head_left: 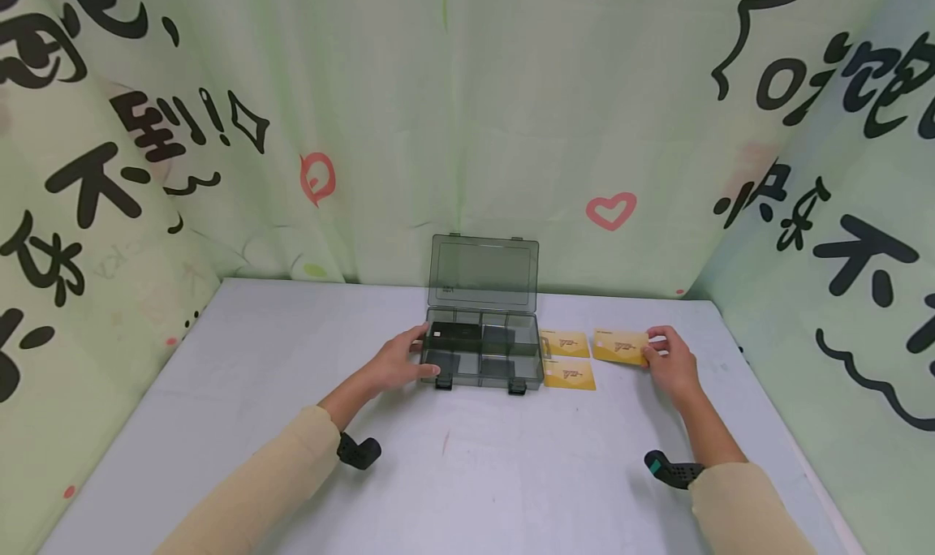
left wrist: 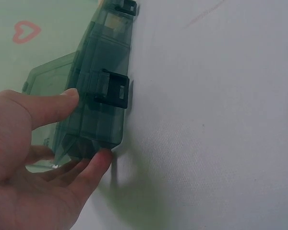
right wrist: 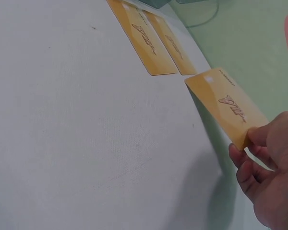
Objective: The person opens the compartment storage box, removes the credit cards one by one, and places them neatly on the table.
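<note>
1. Card (head_left: 617, 346), gold and rectangular, hangs above the table (head_left: 467, 474), right of two other gold cards. In the head view its long axis runs left to right, the right end slightly lower. In the right wrist view it slants from upper left to lower right.
2. Right hand (head_left: 672, 362) pinches the card's right end, thumb on the printed face and fingers beneath. The forearm reaches forward and leans inward.
3. Rear card (head_left: 566, 344) and front card (head_left: 571, 375) lie flat just right of the box, long axes left to right.
4. Storage box (head_left: 478, 382), smoky see-through plastic, is split into compartments; its lid (head_left: 483, 273) stands raised at the back, and two black latches sit along the front.
5. Left hand (head_left: 397, 363) grips the box's left end between thumb and fingers, its forearm angled in from lower left.
6. Dark block (head_left: 456, 335) lies lengthwise in the rear left compartment.
7. White, finely textured covering dresses the table; behind hangs a pale green curtain (head_left: 394, 92) with black lettering and red hearts.
</note>
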Demonstrator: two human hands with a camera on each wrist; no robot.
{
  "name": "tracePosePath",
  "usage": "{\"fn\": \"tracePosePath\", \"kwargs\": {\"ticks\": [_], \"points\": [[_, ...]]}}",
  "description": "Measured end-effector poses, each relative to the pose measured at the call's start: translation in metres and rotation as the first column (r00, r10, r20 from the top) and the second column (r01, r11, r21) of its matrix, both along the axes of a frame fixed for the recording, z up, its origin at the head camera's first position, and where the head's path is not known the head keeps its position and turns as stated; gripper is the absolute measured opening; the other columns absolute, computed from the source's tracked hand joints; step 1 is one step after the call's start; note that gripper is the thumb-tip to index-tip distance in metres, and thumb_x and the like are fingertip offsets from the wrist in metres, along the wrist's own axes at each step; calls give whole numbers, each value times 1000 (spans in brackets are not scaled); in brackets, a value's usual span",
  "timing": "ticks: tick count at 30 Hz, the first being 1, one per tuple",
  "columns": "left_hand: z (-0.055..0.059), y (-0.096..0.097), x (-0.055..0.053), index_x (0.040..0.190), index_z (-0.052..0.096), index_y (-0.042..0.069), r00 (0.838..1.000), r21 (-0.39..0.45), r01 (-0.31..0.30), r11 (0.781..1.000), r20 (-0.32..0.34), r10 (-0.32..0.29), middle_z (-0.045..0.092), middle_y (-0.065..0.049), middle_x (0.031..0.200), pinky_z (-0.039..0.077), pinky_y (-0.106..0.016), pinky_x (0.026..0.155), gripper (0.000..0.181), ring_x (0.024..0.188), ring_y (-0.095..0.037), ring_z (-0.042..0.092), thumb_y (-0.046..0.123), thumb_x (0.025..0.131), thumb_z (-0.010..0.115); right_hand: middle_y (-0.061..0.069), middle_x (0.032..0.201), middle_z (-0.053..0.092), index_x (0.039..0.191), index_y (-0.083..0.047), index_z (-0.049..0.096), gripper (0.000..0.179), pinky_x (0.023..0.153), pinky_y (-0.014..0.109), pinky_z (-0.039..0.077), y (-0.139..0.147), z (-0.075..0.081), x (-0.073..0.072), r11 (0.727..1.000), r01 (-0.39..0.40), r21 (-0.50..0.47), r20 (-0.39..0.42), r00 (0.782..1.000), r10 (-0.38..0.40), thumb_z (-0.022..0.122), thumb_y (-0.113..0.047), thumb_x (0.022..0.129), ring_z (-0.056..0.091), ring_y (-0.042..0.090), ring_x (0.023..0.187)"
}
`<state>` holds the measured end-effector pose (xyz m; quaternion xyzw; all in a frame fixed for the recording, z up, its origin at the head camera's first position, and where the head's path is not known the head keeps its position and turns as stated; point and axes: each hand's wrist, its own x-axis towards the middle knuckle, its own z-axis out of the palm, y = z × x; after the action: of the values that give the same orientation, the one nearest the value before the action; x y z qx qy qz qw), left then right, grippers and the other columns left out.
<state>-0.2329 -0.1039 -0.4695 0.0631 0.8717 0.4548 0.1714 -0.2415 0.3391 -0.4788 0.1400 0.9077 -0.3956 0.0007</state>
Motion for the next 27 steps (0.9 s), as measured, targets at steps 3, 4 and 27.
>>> {"fn": "tracePosePath", "kwargs": {"ticks": [3, 4, 27], "points": [[0, 0, 0, 155, 24, 15, 1000, -3, 0, 1000, 3, 0, 36, -15, 155, 40, -52, 109, 84, 140, -33, 40, 20, 87, 73, 25, 124, 51, 134, -2, 41, 35, 64, 11, 46, 0, 1, -1, 1000, 3, 6, 7, 1000, -3, 45, -11, 101, 53, 34, 104], [0, 0, 0, 155, 24, 15, 1000, -1, -1, 1000, 4, 1, 36, -15, 155, 39, -52, 109, 84, 140, -33, 40, 20, 87, 73, 25, 122, 51, 133, -1, 41, 35, 64, 12, 47, 0, 1, -1, 1000, 3, 15, 6, 1000, -3, 46, -11, 100, 53, 33, 103], [-2, -1, -1, 155, 24, 13, 1000, 10, 3, 1000, -14, -3, 34, -14, 156, 38, -52, 110, 85, 140, -34, 40, 19, 86, 74, 24, 113, 50, 134, 1, 40, 41, 83, 39, 49, -8, -10, -12, 990, -2, 143, 50, 999, -5, 54, -5, 95, 48, 37, 103]]}}
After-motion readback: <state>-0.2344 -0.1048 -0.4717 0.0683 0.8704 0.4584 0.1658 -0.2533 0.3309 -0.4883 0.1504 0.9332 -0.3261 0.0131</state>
